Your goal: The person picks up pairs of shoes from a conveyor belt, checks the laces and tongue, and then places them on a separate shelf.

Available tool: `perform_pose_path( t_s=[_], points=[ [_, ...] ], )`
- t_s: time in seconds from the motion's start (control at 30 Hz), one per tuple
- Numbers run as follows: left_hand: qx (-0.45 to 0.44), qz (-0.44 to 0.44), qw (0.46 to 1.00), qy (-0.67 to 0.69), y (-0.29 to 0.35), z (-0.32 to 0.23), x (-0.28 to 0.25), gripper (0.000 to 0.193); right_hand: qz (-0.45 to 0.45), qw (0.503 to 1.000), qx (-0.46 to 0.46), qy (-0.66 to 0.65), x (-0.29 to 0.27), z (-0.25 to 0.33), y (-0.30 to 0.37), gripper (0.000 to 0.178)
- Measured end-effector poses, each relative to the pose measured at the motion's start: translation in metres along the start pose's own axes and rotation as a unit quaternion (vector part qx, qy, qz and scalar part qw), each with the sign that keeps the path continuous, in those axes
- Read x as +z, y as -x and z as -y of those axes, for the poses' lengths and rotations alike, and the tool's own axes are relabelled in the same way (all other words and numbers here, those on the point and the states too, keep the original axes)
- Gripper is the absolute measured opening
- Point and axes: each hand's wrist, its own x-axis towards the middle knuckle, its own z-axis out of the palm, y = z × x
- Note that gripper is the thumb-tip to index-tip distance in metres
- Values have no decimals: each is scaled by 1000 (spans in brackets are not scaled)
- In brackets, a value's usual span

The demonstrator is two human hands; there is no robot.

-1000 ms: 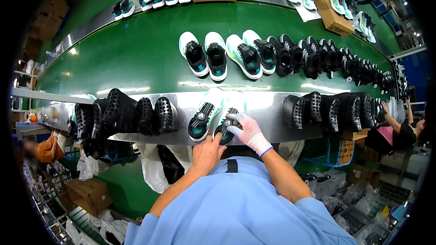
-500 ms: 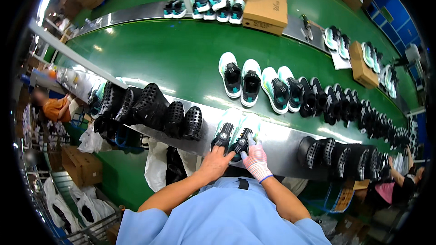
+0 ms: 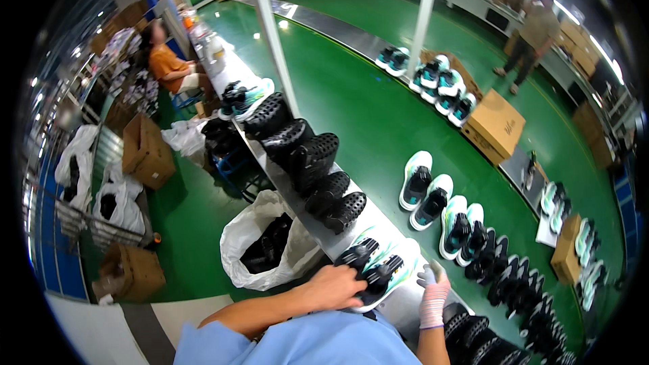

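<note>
A pair of white and mint-green sneakers [image 3: 391,265] with black collars rests on the narrow metal ledge in front of me. My left hand [image 3: 336,286], bare, curls its fingers over the heel collars of this pair; some fingertips are hidden in the shoe openings. Just right of the pair is my right hand [image 3: 434,289], in a striped glove with grey fingers. Its fingers are apart and hold nothing. Black perforated shoe-shaped forms [image 3: 314,162] line the ledge to the left, and more dark forms [image 3: 473,338] stand beyond my right wrist.
Pairs of sneakers [image 3: 454,226] run in a row along the green conveyor belt [image 3: 338,94]. A cardboard box [image 3: 497,125] sits on the far ledge beside stacked sneakers [image 3: 443,88]. Left of the ledge, a white sack [image 3: 236,243] holds black items. A person in orange [image 3: 169,67] sits farther off.
My view has swung to the left. My right hand has come off the sneakers and now hangs beside them, while my left hand stays at their heels.
</note>
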Motion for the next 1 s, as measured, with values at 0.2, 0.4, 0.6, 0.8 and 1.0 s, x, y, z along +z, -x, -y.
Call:
perform_pose_path(
  t_s=[0.2, 0.4, 0.6, 0.8, 1.0],
  points=[
    [-149, -140, 978, 35, 161, -15, -94, 36, 100, 993, -52, 22, -1, 49, -29, 43],
    [-411, -322, 829, -201, 266, 63, -123, 36, 153, 986, -29, 58, 36, 52, -47, 45],
    [-432, -365, 780, -269, 310, 210, -188, 38, 140, 985, -45, 87, 80, 68, -64, 44],
    [-327, -352, 823, -301, 246, 369, -282, 38, 183, 924, -183, 282, 144, 104, -45, 32],
    [-268, -277, 863, -326, 170, 442, -329, 39, 127, 934, -194, 272, 223, 144, -22, 31]
  ],
)
